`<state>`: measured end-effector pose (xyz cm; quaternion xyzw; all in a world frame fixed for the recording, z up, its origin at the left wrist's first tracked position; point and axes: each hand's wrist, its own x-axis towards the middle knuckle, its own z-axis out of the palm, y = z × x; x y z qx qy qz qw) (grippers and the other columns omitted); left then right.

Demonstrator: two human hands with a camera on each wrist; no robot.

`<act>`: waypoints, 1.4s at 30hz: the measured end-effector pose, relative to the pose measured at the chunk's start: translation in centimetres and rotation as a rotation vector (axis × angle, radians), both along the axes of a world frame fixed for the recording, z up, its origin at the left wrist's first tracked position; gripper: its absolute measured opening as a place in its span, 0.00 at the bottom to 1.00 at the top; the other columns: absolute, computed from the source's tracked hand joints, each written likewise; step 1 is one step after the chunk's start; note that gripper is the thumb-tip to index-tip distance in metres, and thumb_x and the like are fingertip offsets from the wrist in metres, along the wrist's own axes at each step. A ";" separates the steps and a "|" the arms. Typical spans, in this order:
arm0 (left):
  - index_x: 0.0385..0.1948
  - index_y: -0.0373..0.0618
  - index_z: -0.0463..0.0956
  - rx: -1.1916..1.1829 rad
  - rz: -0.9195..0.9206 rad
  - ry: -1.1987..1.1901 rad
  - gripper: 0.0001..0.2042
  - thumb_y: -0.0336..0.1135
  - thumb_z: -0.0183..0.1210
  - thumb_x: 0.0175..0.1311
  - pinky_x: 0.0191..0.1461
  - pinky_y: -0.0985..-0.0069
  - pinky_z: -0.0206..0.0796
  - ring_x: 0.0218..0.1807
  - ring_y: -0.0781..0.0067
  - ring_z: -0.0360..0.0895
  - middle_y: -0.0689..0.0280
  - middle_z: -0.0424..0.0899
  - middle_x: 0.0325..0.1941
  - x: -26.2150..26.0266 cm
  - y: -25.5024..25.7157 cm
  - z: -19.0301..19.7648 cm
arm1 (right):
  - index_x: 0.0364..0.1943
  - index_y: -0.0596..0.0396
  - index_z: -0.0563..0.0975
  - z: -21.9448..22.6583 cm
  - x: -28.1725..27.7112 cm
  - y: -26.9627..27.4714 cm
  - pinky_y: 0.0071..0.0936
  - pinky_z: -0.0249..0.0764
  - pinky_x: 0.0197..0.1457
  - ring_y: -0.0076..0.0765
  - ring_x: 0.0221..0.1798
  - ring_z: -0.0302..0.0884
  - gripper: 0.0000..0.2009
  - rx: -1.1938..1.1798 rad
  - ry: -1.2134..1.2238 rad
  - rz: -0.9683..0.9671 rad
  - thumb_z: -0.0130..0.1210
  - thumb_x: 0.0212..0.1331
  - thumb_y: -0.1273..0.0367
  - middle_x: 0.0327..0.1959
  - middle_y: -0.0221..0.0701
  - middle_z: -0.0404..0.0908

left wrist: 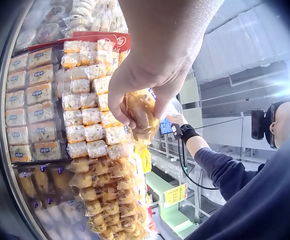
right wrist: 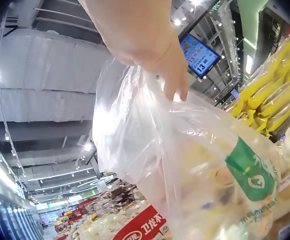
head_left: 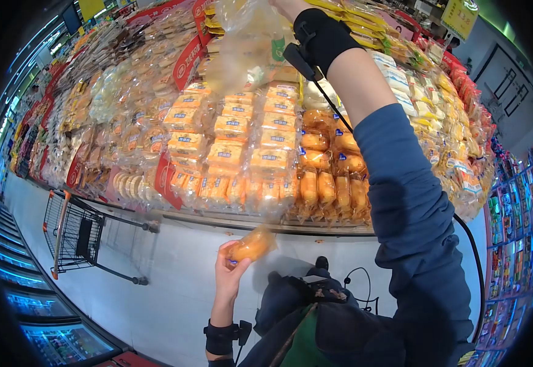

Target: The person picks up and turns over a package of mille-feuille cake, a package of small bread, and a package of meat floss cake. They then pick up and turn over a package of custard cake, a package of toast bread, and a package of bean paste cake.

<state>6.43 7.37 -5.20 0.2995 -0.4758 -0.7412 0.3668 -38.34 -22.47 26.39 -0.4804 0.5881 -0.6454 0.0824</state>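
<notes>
A plastic-wrapped golden bread roll (head_left: 254, 244) is pinched between the thumb and fingers of my left hand (head_left: 228, 271), low in front of the display's edge. The left wrist view shows the same roll (left wrist: 142, 114) under the left hand (left wrist: 147, 75), its clear wrapper gathered around it. Stretched out over the far part of the display, my right hand (head_left: 291, 7) grips a clear plastic bag (head_left: 248, 40) by its top. In the right wrist view the bag (right wrist: 170, 145) hangs from the right hand (right wrist: 160, 57), with a green print and blurred pale packages inside.
Packs of sliced cake (head_left: 226, 156) fill the display's middle, beside wrapped rolls (head_left: 315, 160). Yellow packages (right wrist: 272, 92) are heaped at the back. Red signs (head_left: 188, 63) divide the piles. A shopping cart (head_left: 74, 235) stands left on the floor (head_left: 171, 263); a loose cable (head_left: 471, 244) hangs right.
</notes>
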 end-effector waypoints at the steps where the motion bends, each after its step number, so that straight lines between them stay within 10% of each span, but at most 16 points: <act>1: 0.51 0.42 0.63 0.006 0.000 0.005 0.23 0.21 0.59 0.51 0.52 0.80 0.63 0.48 0.76 0.70 0.64 0.70 0.47 0.0 0.1 0.0 | 0.46 0.55 0.69 -1.3 -0.5 0.0 0.36 0.71 0.43 0.40 0.39 0.75 0.15 0.113 0.108 0.001 0.49 0.54 0.67 0.40 0.34 0.76; 6: 0.50 0.41 0.62 -0.018 -0.017 -0.005 0.23 0.24 0.59 0.52 0.53 0.76 0.64 0.49 0.74 0.71 0.64 0.71 0.46 -0.5 0.7 0.3 | 0.47 0.56 0.69 -5.9 -2.1 0.7 0.34 0.71 0.47 0.38 0.39 0.76 0.18 0.490 0.621 0.097 0.53 0.52 0.67 0.40 0.34 0.77; 9: 0.51 0.41 0.61 -0.033 -0.033 -0.010 0.23 0.24 0.59 0.52 0.54 0.75 0.65 0.49 0.73 0.71 0.64 0.71 0.47 -0.7 1.2 0.3 | 0.47 0.58 0.70 -4.9 3.7 8.0 0.33 0.71 0.49 0.37 0.44 0.74 0.18 0.552 0.517 -0.007 0.53 0.53 0.66 0.45 0.34 0.74; 12: 0.51 0.42 0.62 -0.012 -0.044 -0.015 0.23 0.23 0.58 0.52 0.52 0.78 0.63 0.49 0.75 0.70 0.64 0.70 0.47 -0.8 1.6 0.6 | 0.45 0.56 0.69 -4.8 2.9 7.6 0.36 0.70 0.43 0.39 0.42 0.71 0.15 -0.095 0.587 0.166 0.50 0.55 0.64 0.41 0.38 0.71; 17: 0.51 0.40 0.62 0.005 -0.045 0.020 0.22 0.23 0.58 0.53 0.52 0.79 0.63 0.49 0.74 0.70 0.63 0.70 0.47 -2.2 1.9 1.3 | 0.55 0.55 0.63 0.0 11.3 20.0 0.34 0.64 0.56 0.43 0.55 0.66 0.27 -0.316 0.748 0.082 0.55 0.52 0.60 0.51 0.42 0.69; 19: 0.51 0.39 0.62 -0.004 -0.047 0.037 0.22 0.24 0.58 0.53 0.52 0.78 0.65 0.50 0.73 0.70 0.63 0.70 0.48 -2.8 1.8 2.4 | 0.40 0.57 0.68 -1.7 14.4 24.7 0.39 0.68 0.44 0.48 0.43 0.72 0.13 -0.453 1.007 0.094 0.52 0.49 0.71 0.37 0.41 0.74; 25: 0.53 0.38 0.58 -0.146 -0.098 0.147 0.25 0.33 0.58 0.56 0.51 0.71 0.68 0.50 0.68 0.73 0.59 0.72 0.49 -5.2 1.3 4.9 | 0.46 0.57 0.68 -9.7 19.2 40.3 0.36 0.66 0.52 0.50 0.53 0.66 0.19 0.087 0.799 0.326 0.56 0.48 0.72 0.51 0.41 0.67; 30: 0.52 0.38 0.61 -0.144 -0.207 0.184 0.23 0.29 0.58 0.55 0.49 0.78 0.67 0.48 0.74 0.72 0.62 0.71 0.48 -7.7 2.5 6.0 | 0.59 0.56 0.60 -18.7 19.0 45.1 0.28 0.66 0.54 0.36 0.57 0.65 0.25 0.356 -0.109 0.369 0.50 0.55 0.76 0.58 0.38 0.63; 42: 0.51 0.39 0.63 -0.090 -0.441 0.065 0.16 0.30 0.52 0.63 0.42 0.87 0.61 0.40 0.87 0.70 0.69 0.75 0.40 -8.6 4.2 6.3 | 0.60 0.56 0.58 -23.4 20.9 47.3 0.25 0.65 0.56 0.28 0.55 0.65 0.23 0.231 -0.680 0.419 0.46 0.60 0.77 0.57 0.34 0.64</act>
